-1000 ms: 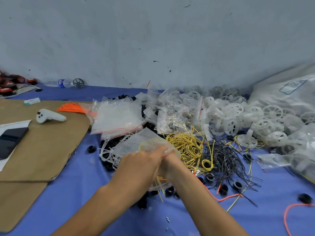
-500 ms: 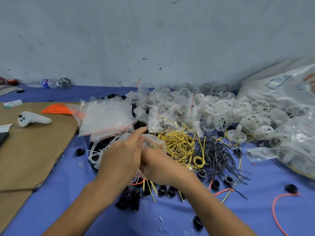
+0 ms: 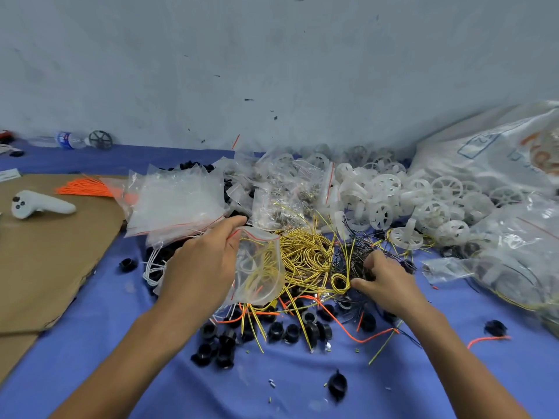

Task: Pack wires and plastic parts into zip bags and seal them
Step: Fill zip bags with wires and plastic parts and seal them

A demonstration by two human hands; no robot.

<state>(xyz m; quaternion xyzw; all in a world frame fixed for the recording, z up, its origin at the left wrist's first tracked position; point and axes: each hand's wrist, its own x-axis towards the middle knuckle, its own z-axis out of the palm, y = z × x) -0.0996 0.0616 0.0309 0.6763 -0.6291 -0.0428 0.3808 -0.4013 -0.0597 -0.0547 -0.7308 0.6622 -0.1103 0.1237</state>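
Note:
My left hand (image 3: 205, 267) pinches the red-striped mouth of a clear zip bag (image 3: 260, 267) that holds yellow and white wires and hangs over the blue cloth. My right hand (image 3: 384, 282) is apart from the bag, fingers curled into the tangle of black wires (image 3: 360, 258). A heap of yellow wires (image 3: 305, 255) lies between the two hands. Black plastic rings (image 3: 290, 331) are scattered in front of the wires, with loose orange wires (image 3: 341, 325) among them.
A stack of empty zip bags (image 3: 178, 201) lies behind my left hand. White plastic wheels (image 3: 393, 198) pile up at the back right beside large filled bags (image 3: 499, 164). Brown cardboard (image 3: 45, 252) at left carries a white controller (image 3: 36, 204) and orange wires (image 3: 84, 187).
My right hand let go of the zip bag and moved right into the black wires. My left hand keeps the bag, now spread wider and showing its contents.

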